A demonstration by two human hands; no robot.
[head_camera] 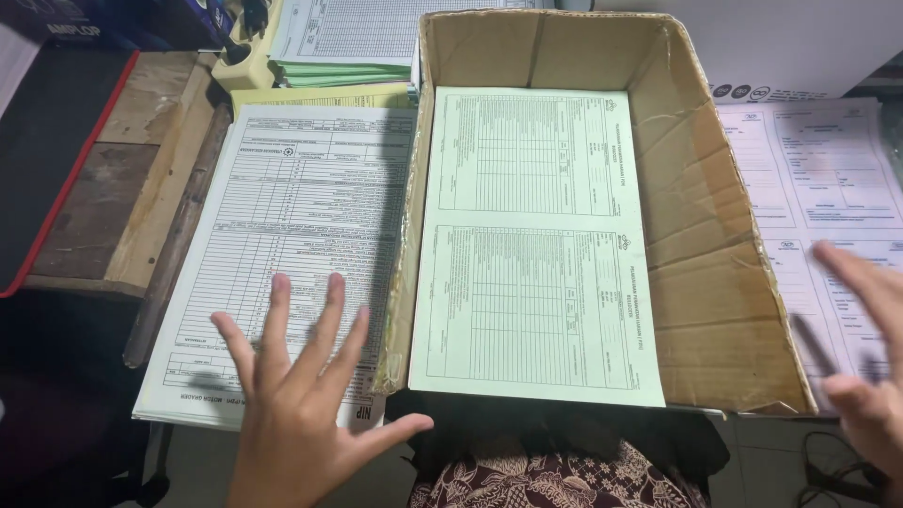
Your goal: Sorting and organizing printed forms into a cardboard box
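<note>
White form stack (282, 245) lies under the left hand (301, 395), fingers spread, empty; right hand (870, 348) open, blurred.

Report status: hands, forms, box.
Left hand open, over the white forms stack. Right hand open, blurred, over pale sheets. Green form in cardboard box.

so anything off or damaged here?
Mostly the cardboard box: its right wall is creased, splayed outward and sagging, and the rim looks worn. The pale green forms inside lie flat and square. The white form stack under the left hand overhangs the table edge. The right hand is blurred.
</note>
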